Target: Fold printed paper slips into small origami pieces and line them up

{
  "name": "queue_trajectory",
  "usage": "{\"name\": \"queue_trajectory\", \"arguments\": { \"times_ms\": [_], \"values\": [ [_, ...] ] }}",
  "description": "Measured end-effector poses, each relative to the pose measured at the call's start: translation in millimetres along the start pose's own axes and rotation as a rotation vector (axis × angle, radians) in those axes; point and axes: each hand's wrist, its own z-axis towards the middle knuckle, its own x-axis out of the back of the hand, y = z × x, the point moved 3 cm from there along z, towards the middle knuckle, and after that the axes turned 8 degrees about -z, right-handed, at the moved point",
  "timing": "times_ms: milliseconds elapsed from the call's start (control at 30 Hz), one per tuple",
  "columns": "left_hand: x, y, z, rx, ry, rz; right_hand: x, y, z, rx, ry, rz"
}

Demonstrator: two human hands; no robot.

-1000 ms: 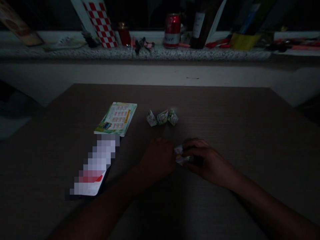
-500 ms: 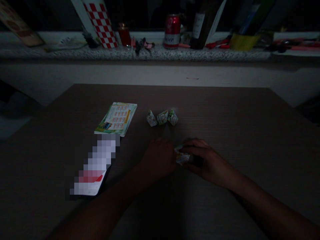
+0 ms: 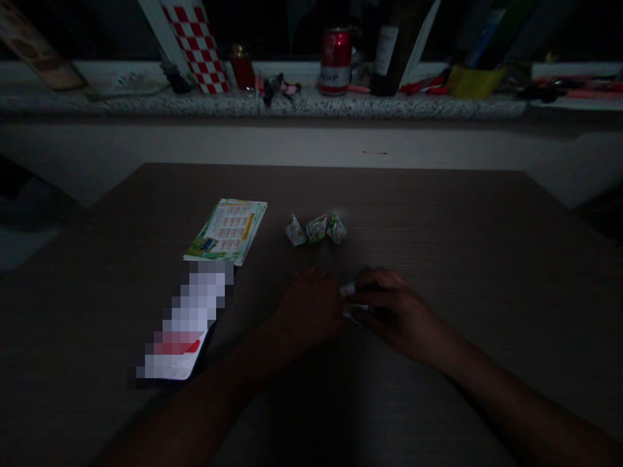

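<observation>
A small piece of folded printed paper point(image 3: 347, 290) lies between my hands at the middle of the table, mostly covered by fingers. My left hand point(image 3: 311, 301) is closed at its left end, knuckles up, its fingertips hidden. From the right, my right hand point(image 3: 396, 308) pinches the paper with thumb and fingers. Beyond the hands stand three folded paper pieces in a row: a left one point(image 3: 294, 230), a middle one point(image 3: 316, 228) and a right one point(image 3: 336, 228). To the left sits a stack of printed calendar cards point(image 3: 228, 230).
A phone point(image 3: 180, 370) with a lit, blurred-out screen lies left of my left forearm. Behind the brown table point(image 3: 438, 214), a granite sill point(image 3: 292, 104) carries a red can point(image 3: 335, 61), a dark bottle point(image 3: 386, 58) and a red-and-white checked tube point(image 3: 198, 48). The light is dim.
My right hand's fingers have closed further over the paper piece, and less of its printed face shows. My left hand, the row of folded pieces and the card stack stay put.
</observation>
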Motion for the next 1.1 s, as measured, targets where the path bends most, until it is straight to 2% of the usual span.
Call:
{"name": "queue_trajectory", "arguments": {
  "times_ms": [200,533,1100],
  "values": [
    [0,1,0,0.004,-0.002,0.024,-7,4,7,-0.064,0.008,-0.073],
    [-1,0,0,-0.010,0.008,-0.011,3,3,4,-0.002,-0.090,-0.015],
    [-2,-1,1,-0.009,0.013,0.013,-2,7,6,-0.044,-0.050,0.060]
  ]
}}
